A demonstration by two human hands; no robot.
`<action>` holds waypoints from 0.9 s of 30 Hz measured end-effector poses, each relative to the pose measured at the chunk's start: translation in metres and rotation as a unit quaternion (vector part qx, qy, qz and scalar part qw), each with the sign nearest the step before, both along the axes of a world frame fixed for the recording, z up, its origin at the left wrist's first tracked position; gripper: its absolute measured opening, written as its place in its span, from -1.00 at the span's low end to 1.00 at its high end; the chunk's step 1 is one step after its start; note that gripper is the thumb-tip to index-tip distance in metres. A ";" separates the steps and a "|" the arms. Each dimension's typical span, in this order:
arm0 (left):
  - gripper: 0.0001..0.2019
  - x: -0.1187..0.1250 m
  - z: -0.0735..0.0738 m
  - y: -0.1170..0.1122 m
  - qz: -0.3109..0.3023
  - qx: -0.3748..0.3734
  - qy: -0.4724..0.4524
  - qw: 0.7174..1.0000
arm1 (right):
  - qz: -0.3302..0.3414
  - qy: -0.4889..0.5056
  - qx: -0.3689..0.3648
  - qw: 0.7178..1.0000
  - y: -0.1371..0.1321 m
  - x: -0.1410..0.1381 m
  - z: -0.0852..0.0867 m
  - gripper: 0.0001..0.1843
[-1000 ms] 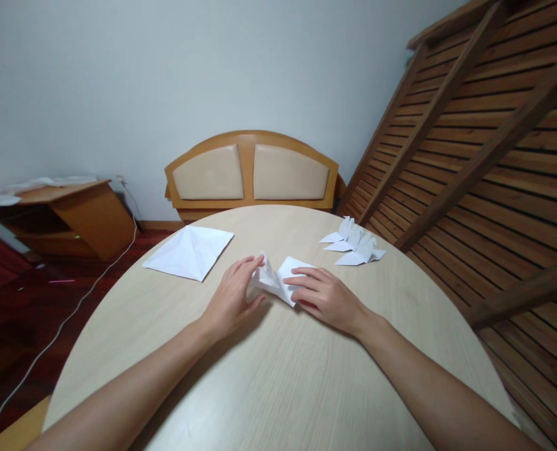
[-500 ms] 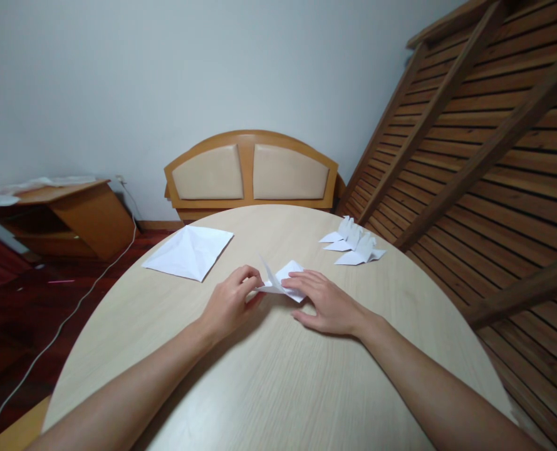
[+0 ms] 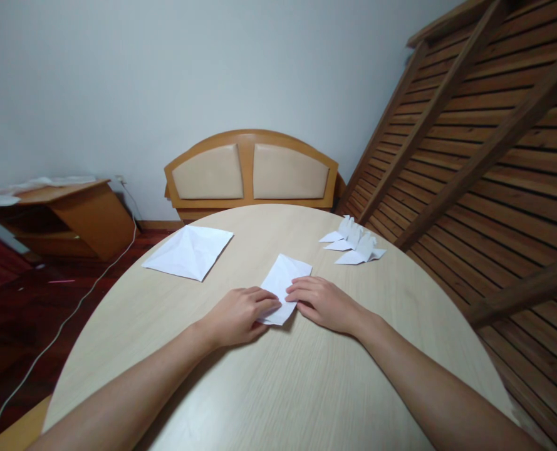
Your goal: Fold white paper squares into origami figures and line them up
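A small folded white paper [image 3: 284,280] lies flat on the round light-wood table [image 3: 278,376] in front of me. My left hand [image 3: 238,314] rests on its near left edge, fingers stretched out and pressed down on it. My right hand [image 3: 322,302] lies on its near right edge, fingers extended flat with the tips touching the paper. The fingertips of both hands nearly meet over the paper's near end.
A creased white sheet [image 3: 188,250] lies at the table's far left. A cluster of small folded paper figures [image 3: 353,244] sits at the far right. A wooden padded chair back [image 3: 251,172] stands behind the table. A slatted wooden frame [image 3: 485,144] leans at right.
The paper stood partly raised between my fingers before; now it lies flattened into a narrow shape. Both hands have come down and closer together, pressing its near end.
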State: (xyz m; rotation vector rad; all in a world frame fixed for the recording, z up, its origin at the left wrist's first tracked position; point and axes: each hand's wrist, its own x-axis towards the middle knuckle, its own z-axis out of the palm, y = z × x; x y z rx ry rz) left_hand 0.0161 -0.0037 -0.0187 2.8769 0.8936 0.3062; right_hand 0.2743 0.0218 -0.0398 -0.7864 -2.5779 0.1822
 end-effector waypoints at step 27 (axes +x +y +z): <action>-0.81 -0.002 -0.027 0.014 0.244 -0.036 -0.159 0.956 | -0.095 0.047 -0.058 0.993 0.005 -0.005 -0.010 -0.87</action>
